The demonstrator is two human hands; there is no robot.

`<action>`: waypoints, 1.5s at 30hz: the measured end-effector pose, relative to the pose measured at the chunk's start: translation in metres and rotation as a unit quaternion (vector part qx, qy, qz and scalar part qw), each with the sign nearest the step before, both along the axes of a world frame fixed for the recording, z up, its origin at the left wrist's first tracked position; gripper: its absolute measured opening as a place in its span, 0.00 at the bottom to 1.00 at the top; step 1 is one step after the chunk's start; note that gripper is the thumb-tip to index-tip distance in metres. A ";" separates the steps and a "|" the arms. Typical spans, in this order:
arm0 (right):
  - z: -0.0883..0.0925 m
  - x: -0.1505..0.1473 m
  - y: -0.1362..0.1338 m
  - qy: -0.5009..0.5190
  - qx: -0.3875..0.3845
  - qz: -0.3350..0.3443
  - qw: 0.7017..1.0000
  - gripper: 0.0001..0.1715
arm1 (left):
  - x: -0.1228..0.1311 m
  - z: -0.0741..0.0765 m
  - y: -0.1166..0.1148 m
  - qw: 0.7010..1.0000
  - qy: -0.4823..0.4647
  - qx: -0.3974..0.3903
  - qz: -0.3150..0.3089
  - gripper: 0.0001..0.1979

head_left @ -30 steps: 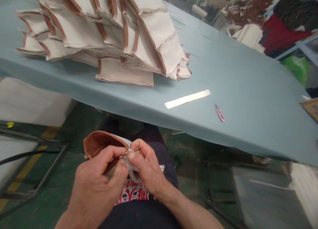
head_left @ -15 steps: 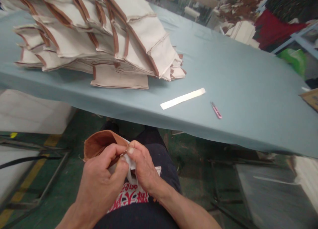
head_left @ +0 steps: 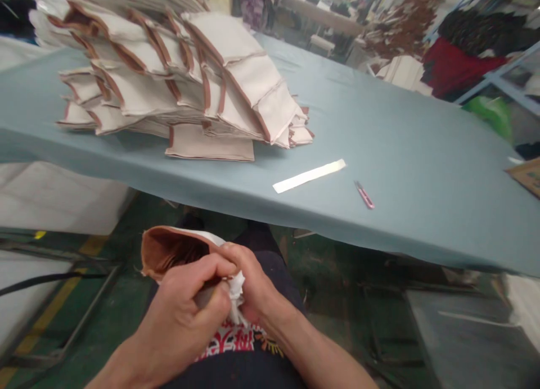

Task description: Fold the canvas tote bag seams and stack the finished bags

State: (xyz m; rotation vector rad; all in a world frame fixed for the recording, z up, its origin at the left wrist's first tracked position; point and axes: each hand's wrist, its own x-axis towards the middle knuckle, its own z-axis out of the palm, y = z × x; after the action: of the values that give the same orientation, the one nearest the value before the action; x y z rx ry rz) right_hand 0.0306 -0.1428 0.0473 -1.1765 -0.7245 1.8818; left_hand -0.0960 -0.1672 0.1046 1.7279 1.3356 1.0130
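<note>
Above my lap is a fabric piece (head_left: 162,248), white outside with a brown lining, its wide mouth gaping to the left. My left hand (head_left: 189,302) is closed, thumb and forefinger pinching the piece's right end. Against those fingertips, my right hand (head_left: 253,282) is closed on the same end. White bunched cloth (head_left: 237,292) sticks out between the two hands. The exact spot under the fingertips is hidden. On the table beyond lie a white strip (head_left: 310,175) and pink-handled thread snips (head_left: 364,195).
A large heap of white fabric pieces with brown edging (head_left: 177,91) covers the left of the blue-green table (head_left: 405,170). The table's near edge runs just beyond my hands. A metal-framed stand (head_left: 84,299) is at left, a grey panel (head_left: 468,333) at lower right.
Both hands have shifted slightly right, and more white cloth now bunches between them. The fabric piece's mouth shows wider. The camera view has tilted, so the table's things sit a little lower.
</note>
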 end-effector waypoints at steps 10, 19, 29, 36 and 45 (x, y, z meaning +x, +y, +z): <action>0.053 0.070 0.029 -0.169 0.370 0.003 0.913 0.10 | -0.030 0.033 0.026 0.990 -0.002 -0.139 -0.034 0.12; 0.092 0.060 0.056 -0.275 0.547 0.259 0.747 0.13 | -0.037 0.032 0.025 0.988 -0.012 -0.129 -0.084 0.10; 0.095 0.059 0.058 -0.301 0.394 0.369 0.786 0.13 | -0.035 0.019 0.025 0.995 0.033 -0.052 -0.082 0.06; 0.077 0.052 0.053 -0.280 0.338 0.345 0.830 0.07 | -0.042 0.003 0.023 0.984 0.153 0.066 -0.055 0.08; 0.061 0.065 0.036 -0.132 0.162 0.274 0.939 0.13 | -0.055 -0.008 0.030 0.995 0.083 0.032 -0.041 0.06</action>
State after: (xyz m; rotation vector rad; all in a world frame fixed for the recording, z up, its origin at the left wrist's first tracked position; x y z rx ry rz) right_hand 0.0956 -0.1067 0.1087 -1.0925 -1.5817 1.9435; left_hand -0.1508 -0.1372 0.0965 1.9343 1.3340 0.8904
